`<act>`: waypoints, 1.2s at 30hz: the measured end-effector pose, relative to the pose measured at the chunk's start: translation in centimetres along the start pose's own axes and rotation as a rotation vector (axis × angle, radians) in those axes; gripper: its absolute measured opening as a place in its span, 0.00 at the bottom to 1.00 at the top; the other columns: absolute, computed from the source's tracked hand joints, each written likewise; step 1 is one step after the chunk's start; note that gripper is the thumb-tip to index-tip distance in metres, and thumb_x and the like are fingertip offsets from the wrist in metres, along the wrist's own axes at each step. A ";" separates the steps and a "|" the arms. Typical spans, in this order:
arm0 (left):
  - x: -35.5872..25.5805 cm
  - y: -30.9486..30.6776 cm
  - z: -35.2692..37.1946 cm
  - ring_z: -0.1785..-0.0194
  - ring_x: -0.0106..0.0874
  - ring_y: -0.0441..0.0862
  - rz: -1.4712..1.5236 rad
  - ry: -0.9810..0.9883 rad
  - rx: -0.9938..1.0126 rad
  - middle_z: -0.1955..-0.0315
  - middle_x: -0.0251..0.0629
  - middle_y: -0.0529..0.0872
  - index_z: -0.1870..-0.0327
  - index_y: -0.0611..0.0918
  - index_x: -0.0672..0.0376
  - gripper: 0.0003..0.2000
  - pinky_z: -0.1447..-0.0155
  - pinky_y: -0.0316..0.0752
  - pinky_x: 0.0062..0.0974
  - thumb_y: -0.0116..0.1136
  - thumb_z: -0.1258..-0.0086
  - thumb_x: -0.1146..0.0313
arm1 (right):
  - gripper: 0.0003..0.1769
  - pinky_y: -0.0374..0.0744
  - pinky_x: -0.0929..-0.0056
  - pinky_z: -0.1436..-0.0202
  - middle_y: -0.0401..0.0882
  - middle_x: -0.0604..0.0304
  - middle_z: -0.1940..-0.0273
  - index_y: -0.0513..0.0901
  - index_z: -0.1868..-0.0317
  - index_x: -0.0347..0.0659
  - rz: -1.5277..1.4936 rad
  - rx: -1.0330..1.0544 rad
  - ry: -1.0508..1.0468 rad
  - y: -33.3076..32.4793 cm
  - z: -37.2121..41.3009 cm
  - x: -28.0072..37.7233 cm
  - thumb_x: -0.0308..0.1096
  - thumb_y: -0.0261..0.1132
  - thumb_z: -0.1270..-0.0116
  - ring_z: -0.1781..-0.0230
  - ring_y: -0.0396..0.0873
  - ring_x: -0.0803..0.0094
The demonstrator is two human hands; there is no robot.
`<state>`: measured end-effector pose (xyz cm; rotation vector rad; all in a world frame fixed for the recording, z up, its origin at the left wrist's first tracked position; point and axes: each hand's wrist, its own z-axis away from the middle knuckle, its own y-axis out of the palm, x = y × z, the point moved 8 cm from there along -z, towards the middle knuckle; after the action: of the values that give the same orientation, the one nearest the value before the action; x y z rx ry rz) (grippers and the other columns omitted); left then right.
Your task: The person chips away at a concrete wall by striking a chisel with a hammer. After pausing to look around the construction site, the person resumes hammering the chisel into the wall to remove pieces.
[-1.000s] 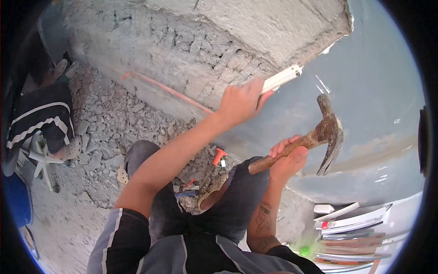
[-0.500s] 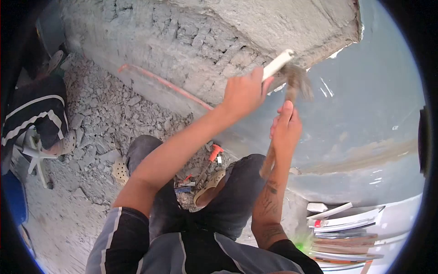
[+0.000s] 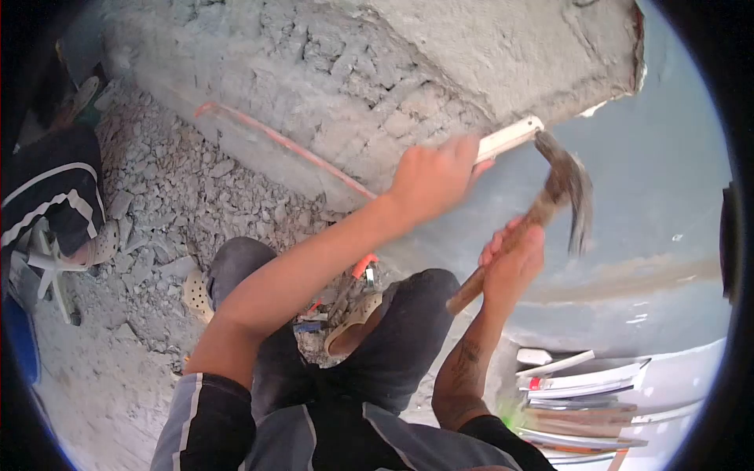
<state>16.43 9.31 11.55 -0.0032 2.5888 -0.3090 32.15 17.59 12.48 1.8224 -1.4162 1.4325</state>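
Hammer (image 3: 561,182) in your right hand (image 3: 514,255), wrapped round the wooden handle above its butt, with the head up by the outer end of the white bar (image 3: 509,140). Your left hand (image 3: 436,177) is closed round that bar in front of the wall (image 3: 338,63), its outer end standing free toward the right. The hammer's face is at that end, but you cannot tell from this angle whether the two touch or stand just apart; the claw hangs away on the other side. The bar's inner end is hidden behind your left hand, so whether it bears on the wall is not clear.

To strike well, line the face up square with the end of the bar; a glancing hit would likely slip toward your left hand, which sits close below. Grip the bar firmly enough that it does not twist, and let short, even swings do the work. Watch the pink pipe (image 3: 290,149) running along the wall's foot: a stray chip or blow could mark it. Set your feet with care too, since rubble (image 3: 196,184) lies loose beside your knee.
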 end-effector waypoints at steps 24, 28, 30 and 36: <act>1.6 0.6 -0.3 0.83 0.43 0.79 -0.016 -0.063 -0.018 0.82 0.41 0.79 0.65 0.74 0.58 0.15 0.81 0.72 0.39 0.58 0.31 0.55 | 0.29 0.69 0.71 0.82 0.68 0.58 0.80 0.71 0.64 0.39 -0.280 0.120 -0.448 2.6 -1.2 2.5 0.61 0.47 0.26 0.84 0.69 0.68; 2.0 1.4 -0.2 0.83 0.43 0.79 -0.111 -0.089 0.013 0.84 0.41 0.79 0.64 0.74 0.58 0.16 0.80 0.73 0.38 0.58 0.30 0.53 | 0.31 0.69 0.70 0.82 0.69 0.59 0.79 0.70 0.65 0.39 0.073 -0.053 0.100 0.9 -2.7 -0.6 0.63 0.49 0.27 0.83 0.70 0.68; 1.8 1.1 -0.1 0.83 0.43 0.79 -0.081 -0.101 0.017 0.84 0.41 0.80 0.65 0.74 0.58 0.15 0.80 0.73 0.38 0.58 0.30 0.54 | 0.30 0.68 0.72 0.83 0.67 0.60 0.80 0.70 0.65 0.41 -0.204 -0.107 -0.065 -0.7 -0.8 1.7 0.63 0.49 0.27 0.85 0.67 0.70; 1.9 0.9 -0.3 0.82 0.43 0.81 -0.047 -0.105 0.015 0.83 0.43 0.81 0.65 0.74 0.58 0.15 0.80 0.74 0.40 0.58 0.30 0.54 | 0.29 0.66 0.73 0.83 0.67 0.62 0.82 0.71 0.66 0.40 0.143 -0.180 -0.746 1.2 -0.7 1.9 0.62 0.50 0.27 0.85 0.67 0.72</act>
<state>14.70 10.15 10.63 -0.0725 2.4851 -0.3365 30.66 16.80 14.07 2.2792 -1.9684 0.6420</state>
